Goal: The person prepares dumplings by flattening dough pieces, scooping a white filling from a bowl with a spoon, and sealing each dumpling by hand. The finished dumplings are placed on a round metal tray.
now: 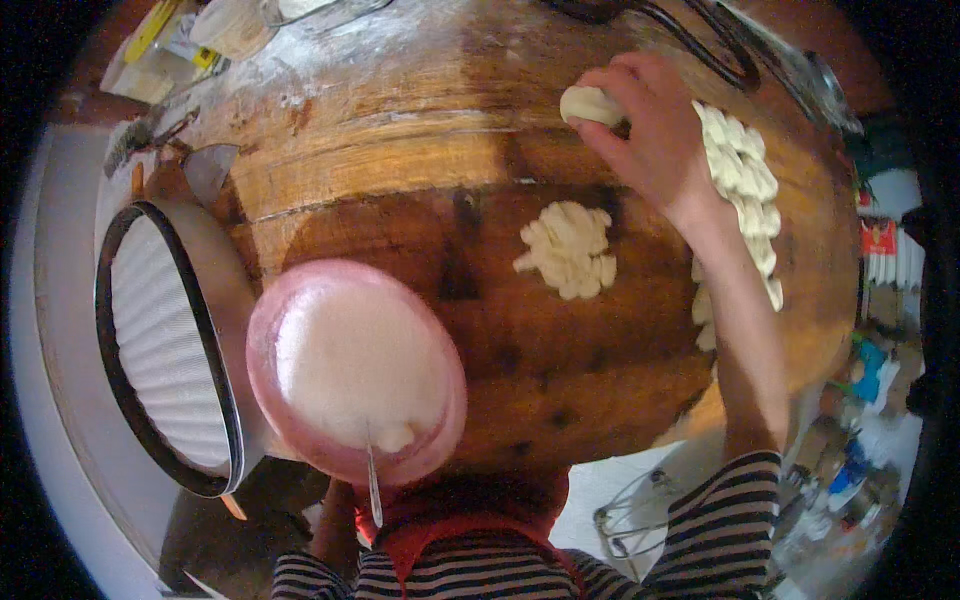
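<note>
My right hand (645,124) reaches over the far right part of the wooden table and grips a pale, rounded piece of dough (589,106) between thumb and fingers. To its right lies a long row of braided or lumpy dough pieces (750,187), partly covered by my forearm. A cluster of small dough pieces (568,249) sits nearer to me. A pink bowl (262,330) holds a pale mixture (360,360) with a metal spoon (374,487) standing at its near side. My left hand is hidden behind or below the bowl; only part of that forearm shows.
A large round sieve (214,337) stands at the left table edge. Beyond it lie a scraper (212,169) and a brush (131,142). Containers (232,26) stand at the far left beside scattered flour (390,45). A dark cable or strap (720,52) lies at the far right.
</note>
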Action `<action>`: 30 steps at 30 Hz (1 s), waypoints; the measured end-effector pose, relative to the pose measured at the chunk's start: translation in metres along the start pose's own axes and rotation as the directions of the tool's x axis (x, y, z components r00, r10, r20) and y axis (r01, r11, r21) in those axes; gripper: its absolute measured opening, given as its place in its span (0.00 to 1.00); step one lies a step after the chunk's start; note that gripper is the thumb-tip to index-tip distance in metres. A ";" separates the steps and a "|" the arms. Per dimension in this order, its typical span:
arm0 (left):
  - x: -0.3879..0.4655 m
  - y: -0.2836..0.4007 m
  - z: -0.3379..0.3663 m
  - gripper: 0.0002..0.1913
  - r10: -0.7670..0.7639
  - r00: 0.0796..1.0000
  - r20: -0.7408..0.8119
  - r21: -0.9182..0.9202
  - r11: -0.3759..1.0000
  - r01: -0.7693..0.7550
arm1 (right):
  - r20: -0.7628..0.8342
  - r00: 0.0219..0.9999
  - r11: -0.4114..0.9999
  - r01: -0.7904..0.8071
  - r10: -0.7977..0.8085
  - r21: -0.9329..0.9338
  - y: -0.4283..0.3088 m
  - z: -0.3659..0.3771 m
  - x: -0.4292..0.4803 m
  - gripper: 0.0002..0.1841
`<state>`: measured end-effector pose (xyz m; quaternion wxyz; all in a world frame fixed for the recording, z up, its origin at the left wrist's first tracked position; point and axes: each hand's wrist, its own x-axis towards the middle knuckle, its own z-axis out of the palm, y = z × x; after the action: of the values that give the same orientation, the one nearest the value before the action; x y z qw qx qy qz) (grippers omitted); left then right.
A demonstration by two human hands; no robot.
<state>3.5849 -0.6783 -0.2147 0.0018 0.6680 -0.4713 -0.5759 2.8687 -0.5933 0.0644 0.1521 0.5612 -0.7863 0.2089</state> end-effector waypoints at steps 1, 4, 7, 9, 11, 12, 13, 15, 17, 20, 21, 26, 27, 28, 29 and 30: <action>0.010 -0.002 -0.001 0.18 0.035 0.999 0.013 -0.006 0.999 -0.035 | -0.125 0.992 0.998 -0.006 0.013 0.055 -0.012 -0.010 -0.021 0.19; 0.038 -0.014 -0.005 0.18 0.134 0.989 0.055 -0.035 0.991 -0.132 | 0.056 0.878 0.764 -0.444 0.476 0.468 -0.063 -0.039 -0.101 0.17; 0.061 -0.021 0.000 0.18 0.275 0.959 0.068 -0.137 0.955 -0.264 | 0.153 0.814 0.573 -0.514 0.560 0.638 -0.116 -0.050 -0.163 0.13; 0.064 -0.017 0.005 0.18 0.399 0.916 0.044 -0.209 0.900 -0.382 | 0.536 0.574 0.275 -0.798 0.619 0.537 -0.143 -0.057 -0.191 0.08; 0.052 -0.005 0.010 0.18 0.552 0.834 -0.002 -0.188 0.819 -0.542 | 0.545 0.575 0.302 -0.805 0.611 0.511 -0.158 -0.056 -0.202 0.09; 0.042 0.006 0.011 0.18 0.624 0.781 -0.018 -0.111 0.775 -0.622 | 0.555 0.549 0.297 -0.825 0.625 0.482 -0.160 -0.054 -0.203 0.10; 0.028 0.019 0.009 0.18 0.688 0.725 -0.008 0.100 0.722 -0.684 | 0.469 0.623 0.389 -0.771 0.626 0.504 -0.160 -0.051 -0.202 0.10; -0.007 0.042 0.009 0.16 0.811 0.583 -0.039 0.173 0.580 -0.796 | 0.349 0.691 0.504 -0.710 0.633 0.492 -0.155 -0.042 -0.194 0.12; -0.039 0.064 0.007 0.15 0.880 0.474 -0.035 0.284 0.464 -0.839 | 0.035 0.861 0.813 -0.493 0.508 0.309 -0.144 -0.032 -0.183 0.11; -0.074 0.081 0.007 0.15 0.914 0.406 0.017 0.456 0.355 -0.816 | -0.039 0.886 0.882 -0.455 0.462 0.122 -0.128 -0.018 -0.167 0.15; -0.081 0.083 0.009 0.15 0.915 0.401 0.031 0.490 0.336 -0.804 | 0.001 0.885 0.882 -0.465 0.466 0.080 -0.124 -0.015 -0.164 0.15; -0.095 0.070 0.022 0.15 0.925 0.372 0.080 0.575 0.262 -0.775 | -0.025 0.918 0.918 -0.396 0.396 -0.002 -0.115 -0.003 -0.168 0.12; -0.095 0.068 0.024 0.15 0.931 0.357 0.073 0.602 0.245 -0.760 | -0.053 0.931 0.932 -0.363 0.362 0.001 -0.114 -0.001 -0.172 0.12; -0.095 0.065 0.024 0.14 0.936 0.343 0.081 0.630 0.219 -0.746 | -0.093 0.915 0.919 -0.385 0.392 0.083 -0.114 0.001 -0.177 0.11; -0.094 0.064 0.024 0.14 0.943 0.320 0.093 0.671 0.179 -0.720 | -0.128 0.897 0.901 -0.402 0.424 0.166 -0.113 0.004 -0.181 0.09; -0.093 0.062 0.023 0.14 0.935 0.343 0.092 0.651 0.204 -0.731 | -0.177 0.865 0.871 -0.422 0.470 0.253 -0.112 0.006 -0.185 0.08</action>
<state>3.5378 -0.6416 -0.1170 0.1876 0.3430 -0.9027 -0.1796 3.0347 -0.4763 -0.0111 0.1314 0.3475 -0.8458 0.3828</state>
